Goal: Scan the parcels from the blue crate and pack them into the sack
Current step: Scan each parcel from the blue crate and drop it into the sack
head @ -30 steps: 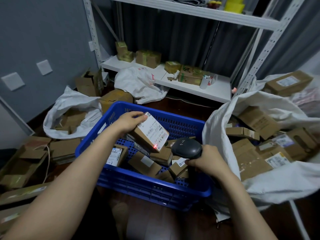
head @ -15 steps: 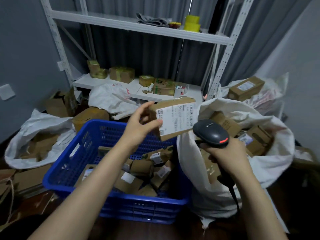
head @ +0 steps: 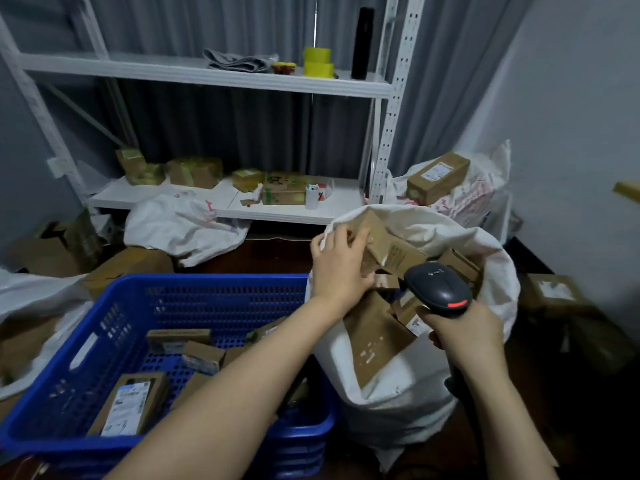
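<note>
**Parcel held at the sack's mouth**

At frame centre, the left hand (head: 341, 266), its arm stretched across the blue crate (head: 207, 284), gripped a brown parcel (head: 393, 249) over the open white sack (head: 398, 393). Right of it, the right hand (head: 464, 329) clasped the scanner (head: 438, 287).

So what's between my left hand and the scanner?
Head view: the parcel the left hand grips, plus other parcels in the white sack, short of the scanner.

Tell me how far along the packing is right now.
Done: several boxes already lie in the white sack. In hand: the left hand holds a parcel at the sack's mouth; the right hand grips the scanner. Left: more parcels lie in the blue crate.
</note>
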